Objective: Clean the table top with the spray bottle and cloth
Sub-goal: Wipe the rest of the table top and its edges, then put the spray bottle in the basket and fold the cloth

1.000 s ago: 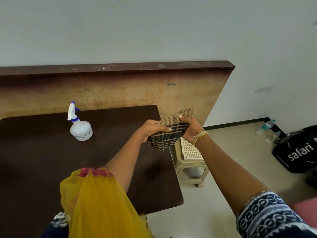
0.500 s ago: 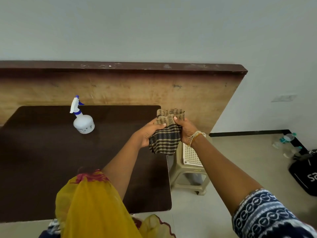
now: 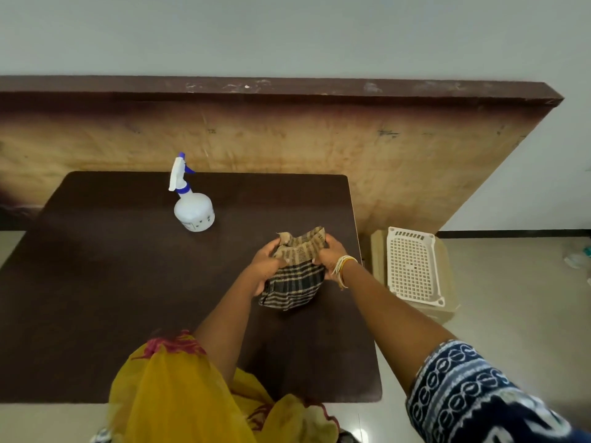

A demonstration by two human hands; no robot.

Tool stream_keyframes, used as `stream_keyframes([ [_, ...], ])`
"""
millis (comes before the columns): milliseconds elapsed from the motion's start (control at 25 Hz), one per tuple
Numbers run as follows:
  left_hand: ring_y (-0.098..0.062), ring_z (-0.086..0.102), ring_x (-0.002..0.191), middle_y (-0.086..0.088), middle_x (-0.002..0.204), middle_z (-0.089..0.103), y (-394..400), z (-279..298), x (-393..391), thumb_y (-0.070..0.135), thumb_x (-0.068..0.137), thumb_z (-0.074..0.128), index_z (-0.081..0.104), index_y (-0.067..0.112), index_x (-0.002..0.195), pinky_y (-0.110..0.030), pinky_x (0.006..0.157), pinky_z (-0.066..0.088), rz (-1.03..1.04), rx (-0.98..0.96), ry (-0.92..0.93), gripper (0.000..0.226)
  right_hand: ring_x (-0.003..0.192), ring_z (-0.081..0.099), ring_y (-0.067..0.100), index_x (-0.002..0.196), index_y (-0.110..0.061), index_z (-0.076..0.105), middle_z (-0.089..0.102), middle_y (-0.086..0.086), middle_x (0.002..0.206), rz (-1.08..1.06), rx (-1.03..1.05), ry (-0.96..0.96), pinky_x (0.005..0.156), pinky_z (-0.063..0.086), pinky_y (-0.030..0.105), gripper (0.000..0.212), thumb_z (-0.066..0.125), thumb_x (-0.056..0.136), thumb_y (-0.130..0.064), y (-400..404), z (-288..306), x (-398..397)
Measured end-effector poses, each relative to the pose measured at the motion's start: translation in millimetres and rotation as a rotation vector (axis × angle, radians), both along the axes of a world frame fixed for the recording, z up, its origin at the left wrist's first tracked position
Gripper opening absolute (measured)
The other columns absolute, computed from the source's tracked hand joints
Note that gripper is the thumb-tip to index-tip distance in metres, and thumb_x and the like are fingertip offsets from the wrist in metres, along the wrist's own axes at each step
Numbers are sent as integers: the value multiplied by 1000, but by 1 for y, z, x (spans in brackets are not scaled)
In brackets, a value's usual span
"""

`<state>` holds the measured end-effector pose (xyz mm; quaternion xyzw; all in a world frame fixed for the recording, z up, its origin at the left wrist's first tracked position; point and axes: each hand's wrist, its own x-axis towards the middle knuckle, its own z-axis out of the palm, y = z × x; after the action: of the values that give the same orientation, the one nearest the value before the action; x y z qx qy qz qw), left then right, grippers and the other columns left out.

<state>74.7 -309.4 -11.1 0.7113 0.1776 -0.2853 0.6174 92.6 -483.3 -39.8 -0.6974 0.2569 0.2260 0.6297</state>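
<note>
bottle label point(image 3: 195, 222) unreadable (too small), sleeve point(image 3: 479, 401) cropped

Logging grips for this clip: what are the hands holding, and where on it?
Both hands, left hand and right hand, hold the checked cloth by its bunched upper edge.

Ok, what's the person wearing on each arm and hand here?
Both hands are bare. The right hand has a bunch of thin white and yellow threads or bangles at the wrist, and a dark blue sleeve with a white looped pattern on the upper arm. The left hand and forearm wear nothing; a yellow scarf with pink edging drapes near that arm.
</note>
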Motion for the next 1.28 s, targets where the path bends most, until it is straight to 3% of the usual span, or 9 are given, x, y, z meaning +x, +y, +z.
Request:
stream_keyframes([
  [160,-15,56,120,-4,142,52,27,-27,23,-4,91,57,36,23,149,-28,95,49,39,-31,6,67,116,53,23,145,-16,42,55,9,138,53,-146,-43,80,50,32,69,54,83,11,25,-11,20],
  [320,-18,57,113,-3,133,58,53,-29,40,-6,91,55,47,23,141,-35,84,49,67,-33,76,58,129,48,32,148,-15,36,47,10,143,36,-275,24,105,45,43,62,56,91,1,34,-13,43],
  [520,-25,55,118,-6,130,59,98,-16,71,3,93,55,56,22,130,-40,88,47,242,125,45,41,132,38,36,138,-15,39,38,18,142,216,-947,116,101,42,47,55,62,90,-28,80,12,74],
  [600,-26,56,117,-7,130,57,122,-15,86,3,92,56,57,23,128,-39,85,50,337,152,23,40,129,42,35,134,-16,46,41,16,138,254,-876,-21,101,44,46,57,68,84,-33,112,22,95],
  [760,-33,56,114,-15,130,56,155,-19,106,13,93,57,60,14,123,-43,90,54,346,397,7,30,117,57,27,129,-19,56,54,13,132,310,-396,-284,91,47,29,56,77,78,-24,189,38,131],
  [920,-33,60,107,-17,120,62,169,-10,115,32,94,56,57,4,124,-42,87,53,259,657,-24,42,125,51,28,142,-17,43,49,11,141,596,-275,-395,101,45,39,74,78,79,-32,257,55,152],
  [1080,-33,56,116,-16,128,55,184,-4,120,19,86,67,50,6,126,-45,94,52,293,628,-126,46,112,59,30,129,-15,54,61,12,125,599,-258,-371,95,47,39,47,66,89,-38,273,48,164],
  [1200,-30,54,118,-12,129,53,182,0,115,18,79,75,44,13,125,-42,91,52,295,502,-208,56,105,63,29,99,-23,63,67,10,111,393,-67,-368,97,50,44,13,68,88,-29,251,43,162],
  [1280,-28,54,118,-10,130,54,170,6,114,22,78,78,43,14,130,-40,93,50,210,468,-263,64,98,64,23,91,-19,59,66,10,103,253,52,-334,85,51,36,5,64,92,-20,224,47,158],
])
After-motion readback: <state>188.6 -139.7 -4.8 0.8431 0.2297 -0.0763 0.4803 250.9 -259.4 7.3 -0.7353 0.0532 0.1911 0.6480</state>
